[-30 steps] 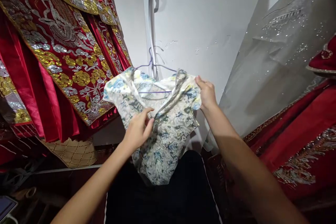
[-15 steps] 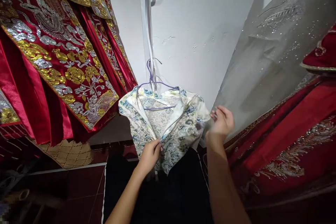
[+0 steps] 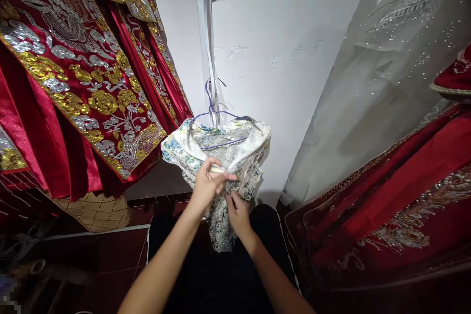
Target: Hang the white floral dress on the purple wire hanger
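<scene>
A short-sleeved floral shirt [image 3: 176, 149] in white, blue and yellow hangs on a purple wire hanger [image 3: 228, 116], its collar spread in a V. My left hand [image 3: 209, 184] pinches the front edge at the bottom of that V, index finger stretched across the cloth. Just below and to the right, my right hand [image 3: 238, 211] is closed on the shirt's front, thumb and fingers together. Between the hands the cloth is gathered into folds, and its lower part hangs narrow and bunched. The fastening under my fingers is hidden.
A red garment with gold and silver embroidery [image 3: 106, 103] hangs at the left. On the right are a sheer sparkly fabric [image 3: 331, 122] and a red beaded garment [image 3: 386, 196]. Behind the hanger runs a white wall [image 3: 279, 24]; a tan quilted item [image 3: 93, 211] hangs low left.
My right hand has come in from beside the right sleeve to the shirt's front, below my left hand. The left hand has risen slightly, and the shirt's right side is drawn inward and bunched.
</scene>
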`<move>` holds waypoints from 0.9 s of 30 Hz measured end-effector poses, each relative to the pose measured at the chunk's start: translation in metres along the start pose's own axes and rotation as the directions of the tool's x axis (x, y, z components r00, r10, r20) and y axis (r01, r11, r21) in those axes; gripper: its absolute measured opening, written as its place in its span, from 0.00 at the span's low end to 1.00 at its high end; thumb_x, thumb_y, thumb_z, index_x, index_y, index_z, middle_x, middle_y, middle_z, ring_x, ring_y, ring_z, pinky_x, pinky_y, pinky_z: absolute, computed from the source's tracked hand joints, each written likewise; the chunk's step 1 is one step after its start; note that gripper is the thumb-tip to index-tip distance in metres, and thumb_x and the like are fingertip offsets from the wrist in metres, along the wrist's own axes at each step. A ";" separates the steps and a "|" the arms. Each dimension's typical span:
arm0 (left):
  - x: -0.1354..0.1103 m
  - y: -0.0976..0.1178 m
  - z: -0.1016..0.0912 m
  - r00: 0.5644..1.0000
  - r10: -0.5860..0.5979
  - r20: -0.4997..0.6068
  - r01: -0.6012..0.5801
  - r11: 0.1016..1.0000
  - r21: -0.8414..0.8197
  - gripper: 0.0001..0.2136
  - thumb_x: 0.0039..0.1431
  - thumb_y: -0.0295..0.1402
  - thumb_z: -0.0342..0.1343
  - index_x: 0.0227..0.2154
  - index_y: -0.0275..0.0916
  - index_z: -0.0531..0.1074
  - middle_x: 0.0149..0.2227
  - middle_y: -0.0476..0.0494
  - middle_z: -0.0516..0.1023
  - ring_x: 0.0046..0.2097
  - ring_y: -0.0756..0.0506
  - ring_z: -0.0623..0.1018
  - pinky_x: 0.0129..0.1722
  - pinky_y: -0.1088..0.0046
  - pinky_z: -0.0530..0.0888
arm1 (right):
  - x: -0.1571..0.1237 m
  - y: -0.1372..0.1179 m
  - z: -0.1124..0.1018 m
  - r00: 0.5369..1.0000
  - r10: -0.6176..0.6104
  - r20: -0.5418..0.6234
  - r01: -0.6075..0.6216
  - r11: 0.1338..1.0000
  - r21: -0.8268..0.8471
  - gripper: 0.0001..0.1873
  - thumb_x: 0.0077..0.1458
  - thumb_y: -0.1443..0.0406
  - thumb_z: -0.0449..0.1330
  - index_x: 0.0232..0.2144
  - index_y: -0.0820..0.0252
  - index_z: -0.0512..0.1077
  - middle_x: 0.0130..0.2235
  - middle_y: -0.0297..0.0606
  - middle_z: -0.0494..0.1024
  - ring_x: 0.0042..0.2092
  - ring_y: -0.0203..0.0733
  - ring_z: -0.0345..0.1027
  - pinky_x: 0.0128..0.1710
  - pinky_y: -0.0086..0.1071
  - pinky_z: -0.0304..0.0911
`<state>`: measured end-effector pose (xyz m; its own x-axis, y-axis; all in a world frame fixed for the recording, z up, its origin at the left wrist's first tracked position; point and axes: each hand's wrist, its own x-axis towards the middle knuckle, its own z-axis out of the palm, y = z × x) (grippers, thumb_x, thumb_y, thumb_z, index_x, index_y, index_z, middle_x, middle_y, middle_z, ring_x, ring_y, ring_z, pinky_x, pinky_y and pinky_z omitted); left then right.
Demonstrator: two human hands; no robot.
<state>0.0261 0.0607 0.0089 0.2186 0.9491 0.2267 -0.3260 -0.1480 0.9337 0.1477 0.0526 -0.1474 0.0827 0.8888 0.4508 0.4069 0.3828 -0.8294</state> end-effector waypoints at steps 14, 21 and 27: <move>0.059 0.099 0.013 0.932 0.348 -0.104 -0.352 0.936 -0.025 0.19 0.46 0.27 0.66 0.35 0.43 0.59 0.22 0.54 0.75 0.20 0.54 0.74 0.16 0.82 0.50 | 0.019 0.005 -0.030 0.906 0.041 0.421 0.068 0.968 -0.241 0.21 0.62 0.54 0.51 0.21 0.57 0.58 0.20 0.29 0.58 0.24 0.36 0.52 0.27 0.31 0.46; 0.049 0.094 0.000 0.948 0.314 0.052 -0.318 0.940 0.126 0.13 0.54 0.29 0.58 0.37 0.43 0.59 0.29 0.52 0.78 0.17 0.57 0.63 0.18 0.80 0.58 | 0.090 -0.087 -0.078 0.920 -0.025 0.390 0.041 0.999 -0.035 0.18 0.61 0.51 0.56 0.44 0.55 0.75 0.30 0.35 0.74 0.28 0.39 0.64 0.27 0.31 0.58; 0.039 0.084 0.001 0.941 0.330 0.069 -0.337 0.906 0.257 0.11 0.57 0.30 0.56 0.41 0.44 0.60 0.29 0.53 0.76 0.19 0.56 0.62 0.20 0.80 0.58 | 0.156 -0.177 -0.106 0.906 -0.353 0.234 0.369 0.929 -0.029 0.14 0.63 0.57 0.55 0.41 0.56 0.77 0.28 0.34 0.74 0.29 0.37 0.64 0.31 0.33 0.59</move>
<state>0.0084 0.0852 0.0970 0.1613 0.8254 0.5410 -0.1327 -0.5251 0.8406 0.1850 0.0963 0.1045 -0.2813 0.7291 0.6240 0.4350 0.6765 -0.5943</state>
